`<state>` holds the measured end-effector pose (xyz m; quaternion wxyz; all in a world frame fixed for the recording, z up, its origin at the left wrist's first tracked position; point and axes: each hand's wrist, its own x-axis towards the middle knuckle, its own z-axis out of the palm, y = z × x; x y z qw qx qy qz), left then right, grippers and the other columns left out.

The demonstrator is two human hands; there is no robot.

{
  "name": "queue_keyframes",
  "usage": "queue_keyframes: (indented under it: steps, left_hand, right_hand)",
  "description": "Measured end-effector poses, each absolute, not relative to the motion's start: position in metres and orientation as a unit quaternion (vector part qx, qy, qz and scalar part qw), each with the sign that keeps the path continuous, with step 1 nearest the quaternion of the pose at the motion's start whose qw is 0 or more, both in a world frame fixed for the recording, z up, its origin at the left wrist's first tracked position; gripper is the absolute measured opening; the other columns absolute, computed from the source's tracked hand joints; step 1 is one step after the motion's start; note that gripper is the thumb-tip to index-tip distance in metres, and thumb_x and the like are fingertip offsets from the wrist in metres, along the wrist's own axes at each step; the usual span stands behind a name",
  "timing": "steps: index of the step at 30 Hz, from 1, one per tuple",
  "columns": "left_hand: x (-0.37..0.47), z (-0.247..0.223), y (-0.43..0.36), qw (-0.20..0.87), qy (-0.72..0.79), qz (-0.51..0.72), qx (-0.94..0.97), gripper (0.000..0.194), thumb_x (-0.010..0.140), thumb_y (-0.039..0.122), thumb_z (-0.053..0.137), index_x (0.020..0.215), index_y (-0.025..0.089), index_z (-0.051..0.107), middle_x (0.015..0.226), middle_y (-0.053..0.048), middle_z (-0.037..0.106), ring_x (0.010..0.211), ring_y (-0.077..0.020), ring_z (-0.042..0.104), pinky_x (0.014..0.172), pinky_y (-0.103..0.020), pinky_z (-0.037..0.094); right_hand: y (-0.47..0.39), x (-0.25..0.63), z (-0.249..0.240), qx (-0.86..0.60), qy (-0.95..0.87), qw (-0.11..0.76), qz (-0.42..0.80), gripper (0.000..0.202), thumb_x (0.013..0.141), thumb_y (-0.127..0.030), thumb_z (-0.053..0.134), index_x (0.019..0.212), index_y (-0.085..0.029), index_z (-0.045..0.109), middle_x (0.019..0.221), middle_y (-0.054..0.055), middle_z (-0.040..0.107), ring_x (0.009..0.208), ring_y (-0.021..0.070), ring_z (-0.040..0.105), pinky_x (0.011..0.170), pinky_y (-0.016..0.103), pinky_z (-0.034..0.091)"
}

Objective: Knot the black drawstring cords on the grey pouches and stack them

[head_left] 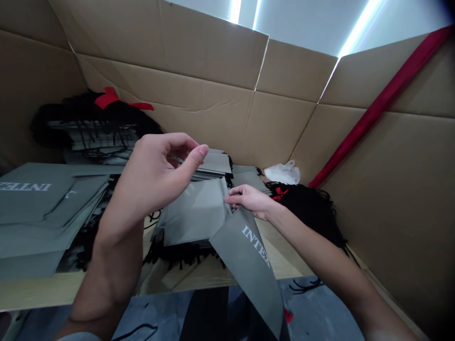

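Note:
My left hand (161, 173) is raised above the table, its thumb and fingers drawn together in a pinch; whatever they hold, if anything, I cannot make out. Low over the stack, my right hand (250, 200) grips the upper end of a grey fabric pouch (249, 265) printed INTEX. That pouch hangs down slantwise past the table's front edge. Beneath my hands lies a stack of blank grey pouches (197, 210), with black cord ends bunched along its near side. The right fingertips are at this stack's right edge.
Printed grey pouches (28, 203) are piled at the left. Behind them is a bundle of black cords (53, 125) with a red ribbon (108, 97). More black cords (309, 210) and a white plastic bag (284, 173) lie at right. Cardboard walls (199, 104) enclose the table (284, 258).

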<state>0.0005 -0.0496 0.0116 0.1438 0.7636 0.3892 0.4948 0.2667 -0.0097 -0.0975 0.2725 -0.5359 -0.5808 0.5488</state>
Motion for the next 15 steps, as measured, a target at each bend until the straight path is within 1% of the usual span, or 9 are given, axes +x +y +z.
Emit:
queue_keyframes:
  steps: [3,6,8,9,11,12,13,14,15]
  left_hand:
    - [-0.008,0.011,-0.042,0.123,0.401,0.467,0.779,0.038,0.111,0.049,0.063,0.097,0.02,0.083,0.087,-0.003,0.082,0.076,-0.0177,0.07,0.066,-0.031,0.046]
    - [-0.017,0.0,-0.031,0.095,0.454,0.384,0.798,0.052,0.115,0.057,0.045,0.096,0.021,0.077,0.092,-0.007,0.082,0.082,-0.0227,0.073,0.072,-0.034,0.049]
    - [-0.024,-0.015,-0.024,0.07,0.521,0.281,0.803,0.063,0.116,0.065,0.03,0.095,0.021,0.071,0.093,-0.01,0.081,0.085,-0.0282,0.074,0.076,-0.038,0.05]
    - [-0.028,-0.026,-0.022,0.069,0.561,0.222,0.794,0.068,0.115,0.07,0.025,0.098,0.022,0.07,0.097,-0.012,0.082,0.09,-0.0319,0.076,0.08,-0.04,0.052]
    - [-0.039,-0.049,-0.021,0.08,0.594,0.176,0.781,0.073,0.112,0.076,0.026,0.104,0.018,0.072,0.098,-0.019,0.082,0.091,-0.0403,0.079,0.08,-0.045,0.055]
    - [-0.045,-0.061,-0.023,0.09,0.599,0.163,0.779,0.078,0.111,0.079,0.026,0.11,0.016,0.073,0.099,-0.021,0.083,0.091,-0.0426,0.081,0.08,-0.047,0.057]
    - [-0.051,-0.072,-0.026,0.102,0.598,0.152,0.78,0.083,0.11,0.082,0.027,0.12,0.014,0.073,0.105,-0.023,0.084,0.096,-0.0443,0.082,0.082,-0.049,0.06]
    - [-0.056,-0.083,-0.03,0.115,0.588,0.144,0.788,0.087,0.108,0.086,0.031,0.134,0.012,0.071,0.119,-0.024,0.084,0.106,-0.0442,0.083,0.087,-0.048,0.063]
    - [-0.061,-0.093,-0.035,0.125,0.575,0.141,0.796,0.09,0.107,0.088,0.035,0.148,0.013,0.066,0.136,-0.024,0.081,0.12,-0.0435,0.081,0.096,-0.048,0.064]
  right_hand:
    - [-0.009,0.273,-0.101,-0.539,-0.561,0.276,0.565,0.02,0.11,-0.034,0.077,0.109,-0.015,0.073,0.099,0.001,0.074,0.078,0.0136,0.07,0.07,0.028,0.063]
    - [-0.008,0.278,-0.103,-0.542,-0.548,0.275,0.575,0.023,0.111,-0.037,0.076,0.116,-0.015,0.074,0.105,0.004,0.076,0.083,0.0153,0.073,0.074,0.03,0.066]
    - [-0.007,0.278,-0.107,-0.547,-0.544,0.269,0.577,0.025,0.111,-0.038,0.076,0.12,-0.015,0.074,0.109,0.005,0.077,0.087,0.0166,0.075,0.076,0.032,0.067]
    - [-0.007,0.277,-0.109,-0.55,-0.543,0.265,0.577,0.026,0.111,-0.038,0.076,0.122,-0.015,0.074,0.112,0.006,0.077,0.089,0.0173,0.076,0.078,0.033,0.068]
    - [-0.005,0.275,-0.114,-0.556,-0.544,0.258,0.573,0.028,0.111,-0.038,0.077,0.126,-0.015,0.074,0.117,0.007,0.078,0.094,0.0189,0.077,0.082,0.035,0.069]
    - [-0.005,0.274,-0.116,-0.56,-0.545,0.257,0.569,0.029,0.111,-0.039,0.076,0.127,-0.015,0.074,0.119,0.008,0.078,0.096,0.0196,0.077,0.083,0.036,0.069]
    - [-0.004,0.273,-0.118,-0.564,-0.546,0.256,0.564,0.029,0.111,-0.039,0.076,0.129,-0.016,0.074,0.122,0.008,0.078,0.098,0.0203,0.078,0.085,0.037,0.07]
    - [-0.004,0.272,-0.12,-0.569,-0.548,0.254,0.558,0.03,0.111,-0.039,0.076,0.13,-0.016,0.074,0.123,0.009,0.078,0.1,0.0208,0.078,0.086,0.038,0.07]
    - [-0.004,0.272,-0.121,-0.573,-0.551,0.252,0.552,0.031,0.111,-0.04,0.075,0.13,-0.016,0.074,0.124,0.009,0.077,0.101,0.0212,0.078,0.087,0.039,0.07]
